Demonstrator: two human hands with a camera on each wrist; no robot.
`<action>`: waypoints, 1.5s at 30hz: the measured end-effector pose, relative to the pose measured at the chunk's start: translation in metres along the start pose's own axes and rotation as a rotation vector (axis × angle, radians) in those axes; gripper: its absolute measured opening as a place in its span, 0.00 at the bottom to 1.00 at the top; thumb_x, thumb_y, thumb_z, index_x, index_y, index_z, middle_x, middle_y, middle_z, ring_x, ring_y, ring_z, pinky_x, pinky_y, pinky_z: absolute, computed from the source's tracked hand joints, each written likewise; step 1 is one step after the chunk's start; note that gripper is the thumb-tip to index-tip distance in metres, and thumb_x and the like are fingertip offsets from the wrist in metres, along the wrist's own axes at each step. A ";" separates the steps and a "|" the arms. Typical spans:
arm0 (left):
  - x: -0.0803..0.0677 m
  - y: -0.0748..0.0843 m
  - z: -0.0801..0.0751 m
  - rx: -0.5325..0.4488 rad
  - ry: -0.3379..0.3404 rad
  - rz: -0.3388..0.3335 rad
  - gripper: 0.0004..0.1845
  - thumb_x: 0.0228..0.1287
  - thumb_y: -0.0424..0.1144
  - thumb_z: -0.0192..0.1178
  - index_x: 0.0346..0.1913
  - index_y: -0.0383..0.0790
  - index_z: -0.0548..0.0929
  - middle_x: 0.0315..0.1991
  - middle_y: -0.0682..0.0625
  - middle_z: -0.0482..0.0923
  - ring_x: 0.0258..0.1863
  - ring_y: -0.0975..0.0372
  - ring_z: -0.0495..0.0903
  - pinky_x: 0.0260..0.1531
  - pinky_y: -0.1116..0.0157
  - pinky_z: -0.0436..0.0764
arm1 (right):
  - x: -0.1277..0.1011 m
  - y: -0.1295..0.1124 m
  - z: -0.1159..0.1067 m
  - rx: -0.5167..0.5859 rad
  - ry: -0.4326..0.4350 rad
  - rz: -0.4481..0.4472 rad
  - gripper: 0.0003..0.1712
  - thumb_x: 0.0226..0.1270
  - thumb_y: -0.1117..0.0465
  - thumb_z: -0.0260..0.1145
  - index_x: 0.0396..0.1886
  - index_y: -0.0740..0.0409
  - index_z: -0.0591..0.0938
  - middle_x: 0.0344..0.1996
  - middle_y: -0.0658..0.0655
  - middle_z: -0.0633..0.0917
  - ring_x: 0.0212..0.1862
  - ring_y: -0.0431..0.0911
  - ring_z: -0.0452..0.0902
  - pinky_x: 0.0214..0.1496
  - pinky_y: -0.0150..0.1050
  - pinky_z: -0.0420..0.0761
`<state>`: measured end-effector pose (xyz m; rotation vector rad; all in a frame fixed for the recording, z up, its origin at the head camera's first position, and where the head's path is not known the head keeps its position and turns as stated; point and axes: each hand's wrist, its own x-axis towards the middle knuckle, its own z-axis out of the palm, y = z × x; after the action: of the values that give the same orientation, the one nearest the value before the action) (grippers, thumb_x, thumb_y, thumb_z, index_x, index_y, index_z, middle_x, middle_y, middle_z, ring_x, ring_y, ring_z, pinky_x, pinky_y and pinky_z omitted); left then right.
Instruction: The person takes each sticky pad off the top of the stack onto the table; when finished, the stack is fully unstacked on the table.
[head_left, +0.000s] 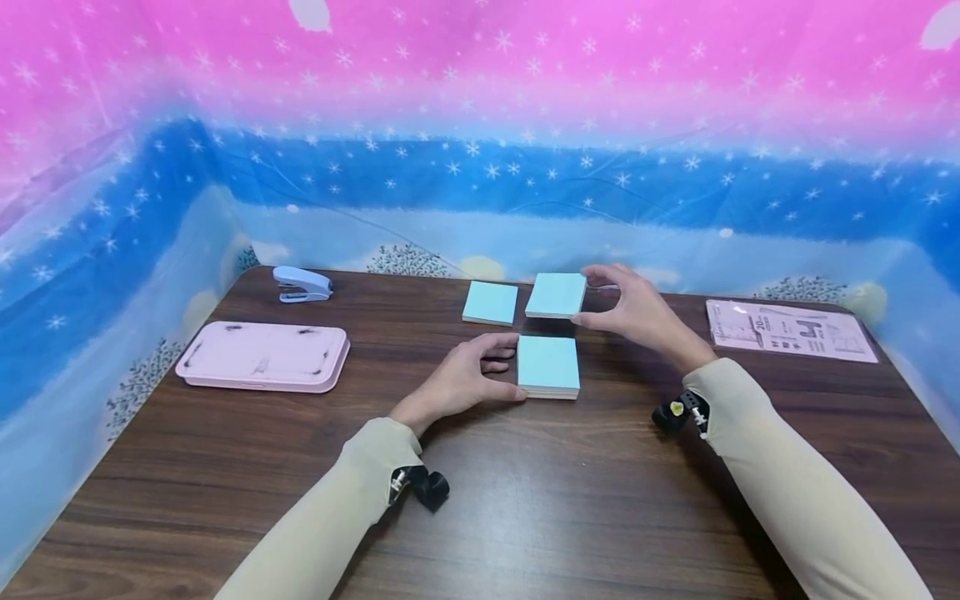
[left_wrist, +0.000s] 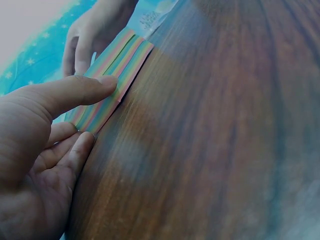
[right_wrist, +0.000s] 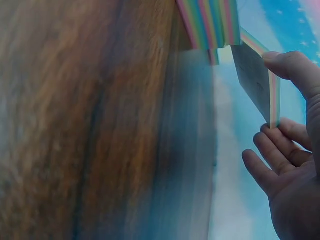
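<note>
A stack of sticky note pads [head_left: 548, 363], light blue on top, sits mid-table. My left hand [head_left: 463, 377] grips its left side, thumb at the near edge and index finger at the far corner. In the left wrist view the stack's side [left_wrist: 111, 82] shows pastel stripes, with the thumb against it. Behind the stack, my right hand [head_left: 636, 310] pinches one sticky note pad [head_left: 557, 293] by its right side. That pad is raised off the table; its grey underside [right_wrist: 254, 80] shows in the right wrist view. Another pad [head_left: 490, 302] lies to its left.
A pale blue stapler [head_left: 302, 284] stands at the back left, with a pink pencil case [head_left: 262, 357] in front of it. A flat pink printed packet [head_left: 791, 331] lies at the right. Patterned cloth [head_left: 480, 175] hangs around the wooden table [head_left: 495, 517].
</note>
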<state>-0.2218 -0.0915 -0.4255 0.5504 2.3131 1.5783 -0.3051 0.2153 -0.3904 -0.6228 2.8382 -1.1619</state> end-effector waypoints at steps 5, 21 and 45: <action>-0.001 0.000 0.000 -0.003 -0.002 -0.004 0.46 0.60 0.40 0.81 0.80 0.44 0.71 0.72 0.45 0.75 0.67 0.52 0.78 0.67 0.55 0.80 | 0.004 0.004 0.003 -0.010 -0.043 0.013 0.50 0.61 0.41 0.82 0.78 0.54 0.73 0.72 0.58 0.73 0.72 0.59 0.68 0.72 0.67 0.70; 0.000 0.001 0.000 0.007 0.003 0.002 0.46 0.60 0.39 0.81 0.80 0.43 0.70 0.72 0.45 0.75 0.67 0.51 0.78 0.67 0.55 0.80 | 0.009 0.012 0.008 -0.015 -0.108 -0.004 0.48 0.61 0.44 0.83 0.76 0.55 0.74 0.67 0.58 0.77 0.68 0.57 0.73 0.70 0.62 0.74; 0.000 0.000 0.001 0.016 0.006 -0.002 0.45 0.60 0.39 0.81 0.79 0.43 0.71 0.71 0.45 0.76 0.67 0.51 0.78 0.67 0.55 0.80 | 0.006 0.011 0.011 -0.162 -0.222 -0.036 0.47 0.68 0.56 0.77 0.81 0.64 0.68 0.78 0.68 0.66 0.78 0.64 0.60 0.77 0.65 0.65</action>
<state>-0.2211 -0.0906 -0.4254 0.5476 2.3317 1.5644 -0.3123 0.2128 -0.4048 -0.7613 2.7576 -0.8140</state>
